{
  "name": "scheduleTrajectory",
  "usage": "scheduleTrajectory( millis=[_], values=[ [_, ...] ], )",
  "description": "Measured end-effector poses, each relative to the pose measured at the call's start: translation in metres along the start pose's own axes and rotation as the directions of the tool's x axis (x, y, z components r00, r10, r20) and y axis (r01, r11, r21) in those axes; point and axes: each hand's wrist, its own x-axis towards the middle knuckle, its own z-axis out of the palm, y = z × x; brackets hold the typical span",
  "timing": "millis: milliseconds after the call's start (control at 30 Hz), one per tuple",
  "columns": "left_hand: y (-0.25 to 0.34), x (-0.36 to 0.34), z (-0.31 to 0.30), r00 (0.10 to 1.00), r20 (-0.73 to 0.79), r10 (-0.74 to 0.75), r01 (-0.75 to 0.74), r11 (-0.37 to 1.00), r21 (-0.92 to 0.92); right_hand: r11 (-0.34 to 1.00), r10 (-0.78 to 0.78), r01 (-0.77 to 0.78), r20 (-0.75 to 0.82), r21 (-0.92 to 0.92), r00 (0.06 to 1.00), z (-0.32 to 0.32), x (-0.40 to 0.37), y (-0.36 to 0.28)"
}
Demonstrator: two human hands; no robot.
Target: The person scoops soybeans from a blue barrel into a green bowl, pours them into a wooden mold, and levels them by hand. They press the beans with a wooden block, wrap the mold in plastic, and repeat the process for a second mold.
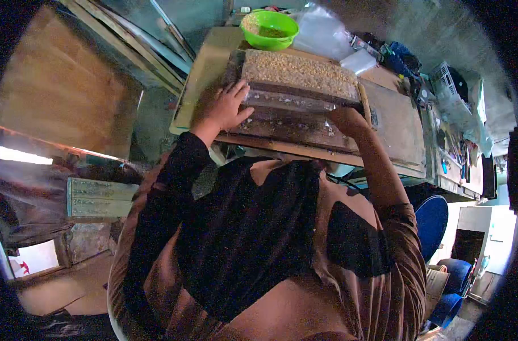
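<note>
A block of pale, grainy material lies across the wooden worktop in front of me. Along its near side runs a long, shiny, see-through-looking strip with pale bits on it. My left hand rests at the strip's left end, fingers stretched out and thumb apart. At the other end, my right hand is closed with its fingers curled. A small bright edge shows by those fingers, but what they grip is hidden. Just right of the block lies a thin wooden stick.
A green bowl with grainy contents stands behind the block. Clear plastic bags lie beside it. Tools and a white crate sit on the right-hand bench. The worktop's front edge is close to my body.
</note>
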Motion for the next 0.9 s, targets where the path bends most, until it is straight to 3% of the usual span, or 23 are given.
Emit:
scheduleTrajectory(
  millis=[133,200,233,333,367,433,467,500,567,600,633,700,733,767,800,833,900],
  values=[
    [0.002,-0.004,0.002,0.997,-0.001,-0.072,0.072,0.991,-0.113,0.999,0.032,-0.031,-0.035,0.029,0.999,-0.012,-0.001,-0.006],
    [0.002,-0.005,-0.003,0.996,-0.044,-0.079,0.073,0.990,-0.124,0.996,0.038,-0.053,-0.191,-0.075,0.981,-0.003,0.008,0.004],
    [0.003,-0.005,-0.006,0.993,-0.081,-0.086,0.074,0.988,-0.133,0.995,0.042,-0.059,-0.191,-0.084,0.981,-0.007,0.012,0.010],
    [0.009,-0.004,-0.014,0.984,-0.084,-0.157,0.155,0.988,-0.027,0.885,0.262,-0.095,-0.319,0.455,0.911,-0.025,0.031,0.024],
    [0.010,-0.004,-0.015,0.983,-0.092,-0.162,0.159,0.987,-0.033,0.890,0.257,-0.095,-0.320,0.445,0.912,-0.033,0.044,0.031],
    [0.013,-0.003,-0.020,0.972,0.001,-0.235,0.234,0.964,-0.129,0.509,0.493,-0.188,-0.105,0.840,0.864,-0.058,0.074,0.036],
    [0.014,-0.004,-0.024,0.967,0.017,-0.254,0.255,0.965,-0.063,-0.213,0.431,0.033,0.064,0.977,0.900,-0.069,0.085,0.037],
    [0.015,-0.003,-0.030,0.964,0.006,-0.266,0.266,0.962,-0.059,-0.202,0.423,0.038,0.052,0.979,0.905,-0.064,0.103,0.042],
    [0.014,0.000,-0.039,0.962,0.088,-0.258,0.265,0.962,-0.069,-0.535,0.498,0.230,0.084,0.813,0.863,-0.046,0.151,0.057],
    [0.010,0.001,-0.037,0.974,0.054,-0.218,0.222,0.971,-0.084,-0.340,0.539,-0.101,0.282,0.935,0.794,-0.076,0.169,0.052],
    [0.006,0.001,-0.027,0.974,0.046,-0.222,0.225,0.972,-0.071,-0.338,0.536,-0.089,0.270,0.937,0.800,-0.075,0.189,0.062],
    [-0.001,-0.002,-0.003,0.983,-0.069,-0.169,0.155,0.972,-0.179,0.035,0.486,-0.300,0.246,0.953,0.839,-0.048,0.229,0.081],
    [0.005,-0.001,-0.028,0.988,-0.028,-0.152,0.149,0.985,-0.092,0.025,0.479,-0.293,0.246,0.956,0.843,-0.023,0.254,0.088],
    [0.004,0.000,-0.029,0.988,-0.020,-0.153,0.151,0.985,-0.080,-0.027,0.579,-0.046,0.053,0.999,0.813,0.005,0.280,0.093],
    [0.003,0.002,-0.028,0.986,-0.003,-0.164,0.161,0.972,-0.173,-0.047,0.679,0.206,-0.120,0.977,0.724,0.019,0.297,0.093],
    [0.002,0.002,-0.026,0.984,0.014,-0.176,0.173,0.949,-0.264,-0.057,0.675,0.211,-0.118,0.976,0.729,0.006,0.299,0.086],
    [-0.002,0.001,-0.014,0.986,-0.007,-0.169,0.161,0.950,-0.266,-0.655,0.508,0.118,0.320,0.746,0.799,-0.019,0.298,0.078]
  ],
)
